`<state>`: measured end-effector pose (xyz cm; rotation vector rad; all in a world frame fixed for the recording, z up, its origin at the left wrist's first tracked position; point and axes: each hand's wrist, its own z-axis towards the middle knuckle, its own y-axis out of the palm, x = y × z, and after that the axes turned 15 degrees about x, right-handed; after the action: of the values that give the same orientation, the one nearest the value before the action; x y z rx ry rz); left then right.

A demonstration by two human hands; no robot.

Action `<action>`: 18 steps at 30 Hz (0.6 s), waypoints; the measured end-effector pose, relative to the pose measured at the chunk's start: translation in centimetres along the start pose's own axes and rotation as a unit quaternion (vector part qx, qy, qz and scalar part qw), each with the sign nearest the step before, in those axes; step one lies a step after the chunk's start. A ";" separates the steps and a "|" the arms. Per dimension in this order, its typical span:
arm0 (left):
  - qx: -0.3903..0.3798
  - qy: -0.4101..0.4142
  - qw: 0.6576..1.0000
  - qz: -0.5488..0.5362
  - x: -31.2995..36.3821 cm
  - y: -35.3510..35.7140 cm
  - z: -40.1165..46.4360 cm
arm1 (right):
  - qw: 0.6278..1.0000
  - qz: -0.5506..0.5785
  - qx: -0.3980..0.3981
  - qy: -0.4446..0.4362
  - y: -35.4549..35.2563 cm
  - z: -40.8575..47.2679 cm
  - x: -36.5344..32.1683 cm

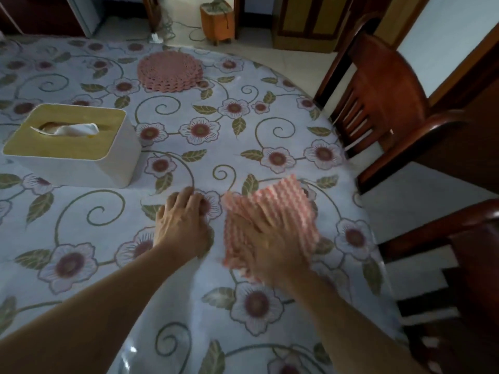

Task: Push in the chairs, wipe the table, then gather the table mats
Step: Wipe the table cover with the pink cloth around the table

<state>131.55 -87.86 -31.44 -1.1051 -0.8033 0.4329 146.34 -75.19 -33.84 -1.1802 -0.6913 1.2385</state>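
The pink checked cloth (272, 222), judged soft, light and limp, is pressed flat on the desk (108, 238) near its right edge under the spread right hand (272, 247), no grip being closed, while the left hand (183, 222) is rested open beside it.

The table (189, 306) wore a pale blue-white cover printed with maroon-centred flowers, olive leaves and dark green curling stems. The cloth (280, 209) was pink and white in wavy stripes. The stacked mats (169, 71) were dusty pink. The tissue box (81, 157) was white with a yellowish top. The chairs (383, 98) were reddish-brown.
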 end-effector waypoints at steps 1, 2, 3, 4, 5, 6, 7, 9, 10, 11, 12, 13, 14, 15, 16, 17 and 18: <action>-0.010 0.014 1.000 -0.007 0.7 -0.1 -0.9 | 1.000 0.002 -0.007 0.000 -0.3 -1.5 0.3; -0.019 0.027 0.999 -0.014 1.2 -0.1 -1.4 | 0.999 -0.018 -0.018 0.031 -0.6 -2.3 1.5; -0.030 0.038 0.999 -0.020 1.7 -0.2 -2.1 | 0.995 -0.053 -0.011 0.089 -0.8 -3.4 3.0; -0.043 0.045 0.998 -0.023 2.3 -0.3 -2.8 | 0.984 -0.090 -0.009 0.156 -1.3 -4.4 4.6; -0.060 0.048 0.997 -0.021 2.8 -0.5 -3.6 | 0.969 -0.123 -0.012 0.214 -1.6 -5.6 6.1; -0.078 0.053 0.995 -0.014 3.3 -0.7 -4.4 | 0.955 -0.145 -0.020 0.259 -2.2 -6.8 7.0; -0.093 0.060 0.994 -0.007 3.7 -0.9 -5.4 | 0.946 -0.154 -0.025 0.285 -2.7 -7.8 7.3; -0.105 0.071 0.992 -0.006 3.9 -1.4 -7.5 | 0.938 -0.151 -0.009 0.313 -3.3 -9.9 5.6; -0.105 0.078 0.991 -0.012 3.8 -1.7 -8.6 | 0.933 -0.153 0.011 0.326 -3.6 -10.9 4.0; -0.109 0.090 0.990 -0.016 3.7 -2.1 -10.0 | 0.927 -0.156 0.033 0.338 -3.8 -12.2 2.1; -0.114 0.103 0.988 -0.015 3.4 -2.3 -11.1 | 0.924 -0.155 0.045 0.347 -3.8 -13.3 0.5; -0.125 0.117 0.985 -0.013 3.2 -2.8 -12.5 | 0.921 -0.154 0.052 0.355 -4.0 -14.8 -1.2; -0.136 0.127 0.982 -0.006 3.0 -3.3 -14.0 | 0.918 -0.150 0.056 0.362 -4.2 -16.3 -3.0; -0.144 0.132 0.981 0.002 2.8 -4.0 -15.4 | 0.916 -0.142 0.054 0.372 -4.4 -17.7 -4.8; -0.151 0.133 0.980 0.009 2.5 -4.7 -16.7 | 0.914 -0.137 0.054 0.378 -4.5 -19.0 -6.6; -0.156 0.131 0.979 0.011 2.4 -5.4 -18.0 | 0.914 -0.136 0.046 0.380 -4.7 -20.2 -8.5; -0.163 0.126 0.978 0.008 2.2 -6.0 -19.2 | 0.915 -0.128 0.034 0.381 -4.8 -21.3 -10.4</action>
<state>147.06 -100.70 -29.37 -1.4410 -0.6536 0.1702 164.69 -90.90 -33.81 -1.3358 -0.1982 0.4981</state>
